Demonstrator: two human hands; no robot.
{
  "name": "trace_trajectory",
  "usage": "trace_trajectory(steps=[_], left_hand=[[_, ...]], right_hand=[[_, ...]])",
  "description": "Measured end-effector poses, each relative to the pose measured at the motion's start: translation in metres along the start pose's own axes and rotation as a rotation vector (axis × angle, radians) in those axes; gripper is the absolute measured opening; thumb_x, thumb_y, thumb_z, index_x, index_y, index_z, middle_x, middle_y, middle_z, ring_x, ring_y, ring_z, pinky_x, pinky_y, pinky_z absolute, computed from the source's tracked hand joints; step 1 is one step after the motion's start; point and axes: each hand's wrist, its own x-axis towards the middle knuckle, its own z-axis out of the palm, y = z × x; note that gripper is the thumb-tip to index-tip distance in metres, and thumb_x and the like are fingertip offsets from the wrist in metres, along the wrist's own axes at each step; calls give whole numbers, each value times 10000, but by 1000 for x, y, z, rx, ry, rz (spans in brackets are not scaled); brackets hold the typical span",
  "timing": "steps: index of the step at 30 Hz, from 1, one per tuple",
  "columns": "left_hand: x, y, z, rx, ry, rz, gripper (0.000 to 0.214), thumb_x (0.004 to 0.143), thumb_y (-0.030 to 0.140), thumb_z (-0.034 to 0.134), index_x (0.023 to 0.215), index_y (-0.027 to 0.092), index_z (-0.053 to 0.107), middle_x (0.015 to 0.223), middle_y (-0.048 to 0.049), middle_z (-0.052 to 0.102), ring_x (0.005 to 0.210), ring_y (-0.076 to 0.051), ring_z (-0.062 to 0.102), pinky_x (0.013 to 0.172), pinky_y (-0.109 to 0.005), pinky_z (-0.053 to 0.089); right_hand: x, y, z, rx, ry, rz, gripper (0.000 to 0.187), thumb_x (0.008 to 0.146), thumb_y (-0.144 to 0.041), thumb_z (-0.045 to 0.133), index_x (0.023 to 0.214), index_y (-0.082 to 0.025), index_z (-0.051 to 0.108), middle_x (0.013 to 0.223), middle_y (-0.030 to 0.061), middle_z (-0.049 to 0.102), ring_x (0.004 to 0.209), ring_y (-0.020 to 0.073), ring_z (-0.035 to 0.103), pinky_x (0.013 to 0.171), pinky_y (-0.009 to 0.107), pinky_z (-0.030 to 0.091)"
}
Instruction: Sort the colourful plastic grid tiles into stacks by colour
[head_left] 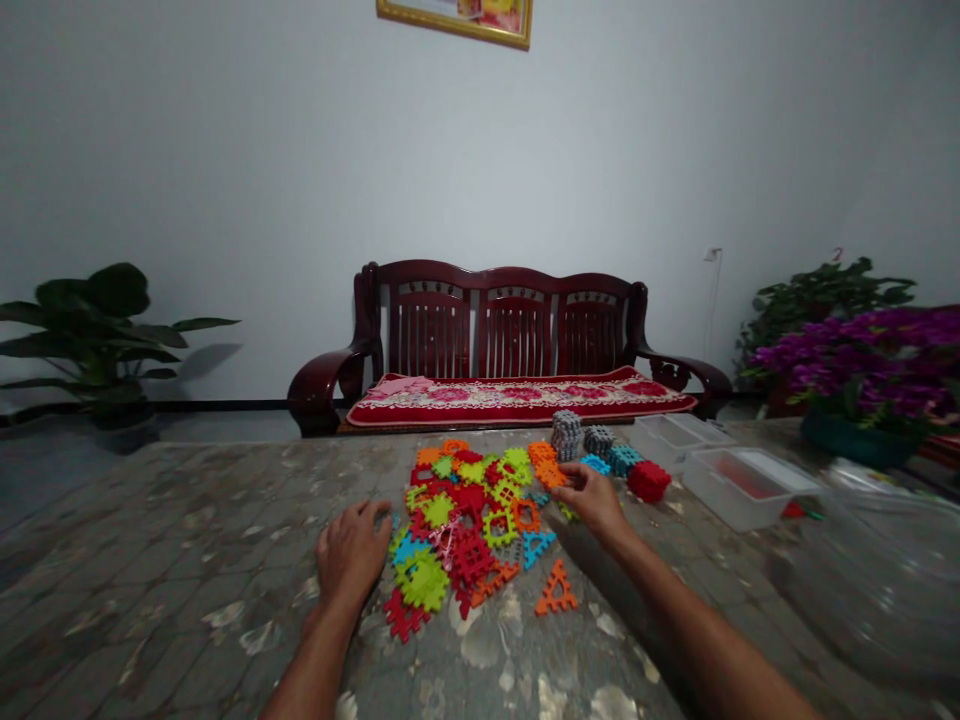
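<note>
A loose pile of toothed plastic building pieces (469,497) in red, lime green, orange and blue lies on the table in front of me. My left hand (354,548) rests at the pile's left edge, fingers loosely spread and holding nothing, close to a blue piece. At the pile's far right, my right hand (592,497) pinches an orange toothed piece (552,474) between thumb and fingers. An orange triangular piece (557,590) lies apart, nearer to me.
Beyond my right hand stand sorted stacks: a tall grey stack (566,436), a shorter grey one, a blue stack (625,460) and a red stack (649,481). Clear plastic boxes (739,505) and purple flowers (870,365) are on the right. A wooden bench (499,310) stands behind the table.
</note>
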Motion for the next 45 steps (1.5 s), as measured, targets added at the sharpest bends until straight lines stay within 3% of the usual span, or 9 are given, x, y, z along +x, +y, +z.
trace_trajectory(steps=[5, 10, 13, 17, 26, 39, 45], left_hand=[[0, 2, 0, 6, -14, -13, 380, 954, 300, 431, 1204, 268, 716, 1371, -89, 654, 1256, -264, 579, 1095, -441, 377], [0, 1, 4, 16, 11, -19, 379, 955, 290, 437, 1209, 271, 717, 1375, -85, 649, 1268, -258, 571, 1111, -438, 357], [0, -1, 6, 24, 24, -3, 380, 956, 295, 435, 1203, 272, 722, 1360, -86, 659, 1245, -259, 586, 1100, -436, 371], [0, -2, 8, 34, 35, 1, 380, 953, 293, 435, 1198, 282, 725, 1356, -79, 662, 1240, -259, 588, 1096, -439, 378], [0, 0, 5, 52, -3, -13, 392, 963, 295, 415, 1214, 283, 715, 1366, -71, 653, 1259, -250, 575, 1101, -420, 374], [1, 1, 4, 37, 1, -20, 385, 953, 286, 432, 1210, 283, 719, 1366, -79, 655, 1269, -252, 574, 1105, -434, 374], [0, 2, 2, 39, -2, -16, 377, 946, 280, 443, 1200, 285, 722, 1362, -76, 658, 1248, -248, 588, 1097, -427, 381]], right_hand=[[33, -11, 8, -282, 59, -17, 353, 628, -215, 743, 971, -138, 727, 797, 48, 751, 723, 204, 697, 678, 300, 548], [48, -16, 20, -602, 145, -67, 379, 731, -271, 722, 1086, -138, 728, 1036, 101, 734, 988, 235, 685, 856, 298, 511], [51, -13, 27, -712, 170, -22, 386, 789, -361, 707, 1126, -174, 717, 1133, 106, 712, 1073, 259, 661, 880, 309, 495], [53, -12, 34, -778, 161, 64, 379, 831, -410, 675, 1140, -193, 704, 1148, 101, 713, 1079, 263, 653, 855, 313, 478], [58, -13, 41, -900, 137, 87, 313, 857, -417, 631, 1066, -197, 709, 1084, 118, 728, 1045, 269, 658, 815, 326, 465], [51, -13, 43, -1025, 135, 13, 296, 882, -435, 617, 1033, -203, 721, 1088, 117, 733, 1049, 283, 631, 815, 341, 439], [48, -13, 43, -1076, 129, -118, 297, 894, -374, 615, 1119, -206, 710, 1171, 111, 704, 1094, 283, 587, 883, 353, 411]])
